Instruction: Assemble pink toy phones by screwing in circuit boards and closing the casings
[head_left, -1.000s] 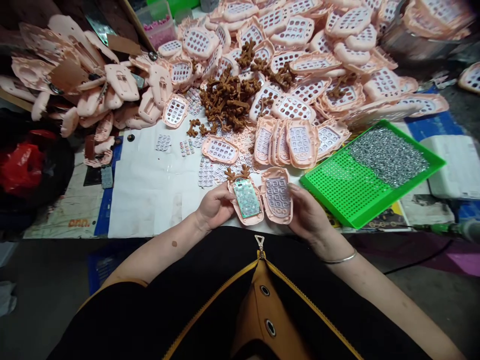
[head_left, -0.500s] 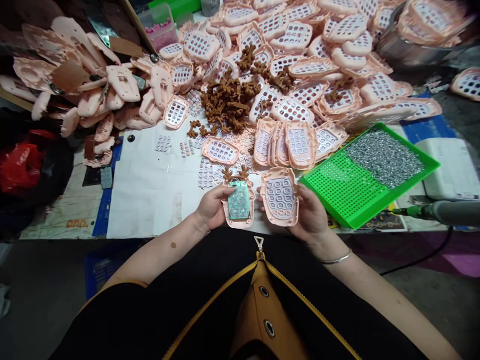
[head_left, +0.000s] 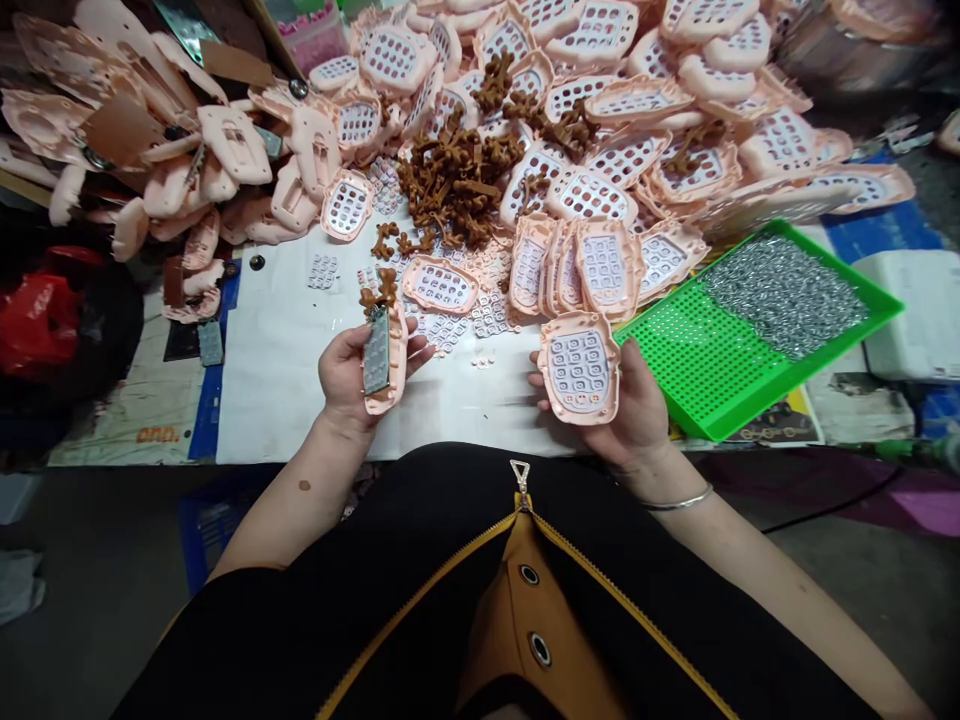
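Workbench [head_left: 90, 430]: white paper [head_left: 285, 370] spreads under and beyond the left hand [head_left: 349, 375] and under the right hand [head_left: 637, 410].
Left hand: thumb and fingers closed around a pink back shell [head_left: 398, 350], which is tilted on its side; fingertips show past its right edge.
Circuit board [head_left: 376, 355]: at the open face of that shell, beside the left thumb; whether fully seated cannot be told.
Brown antlers [head_left: 382, 288]: at the shell's top end, just beyond the left hand.
Right hand: cupped beneath a pink front shell [head_left: 579, 322], thumb along its right edge, fingers behind it.
Keypad [head_left: 577, 365]: lies inside the front shell, facing up.
Separation: both shells held well apart, bare paper between the hands.
Beyond right hand: a row of shells [head_left: 604, 265], keypads visible in them.
Right of right hand: green tray [head_left: 712, 355], small metal pieces [head_left: 787, 295] heaped toward its far end.
Beyond left hand: brown pile [head_left: 461, 180] of antler pieces.
Right wrist: metal bangle [head_left: 679, 500].
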